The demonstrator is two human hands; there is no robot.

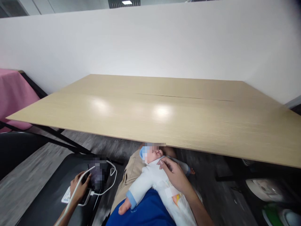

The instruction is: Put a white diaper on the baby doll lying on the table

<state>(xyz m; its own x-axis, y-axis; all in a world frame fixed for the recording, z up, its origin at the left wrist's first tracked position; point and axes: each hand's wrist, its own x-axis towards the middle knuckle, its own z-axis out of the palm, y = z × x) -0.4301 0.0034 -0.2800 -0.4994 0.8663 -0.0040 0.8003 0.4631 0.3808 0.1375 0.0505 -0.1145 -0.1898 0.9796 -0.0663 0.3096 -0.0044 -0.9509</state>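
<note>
A baby doll [150, 182] in white clothes with blue cuffs and a blue cap lies across my lap, just below the table edge. My right hand [172, 174] rests flat on the doll's chest, fingers stretched toward its chin. My left hand [78, 188] reaches down to the black chair seat at the left and curls over a phone [96, 177] and a white power bank [68, 196], joined by a white cable [113, 179]. Whether the left fingers grip the phone is unclear.
A wide light wooden table [164, 106] fills the middle, against a white wall. A pink cloth [11, 94] hangs at the far left. A black chair [47, 194] stands at lower left. White and green things [270, 194] lie on the floor at lower right.
</note>
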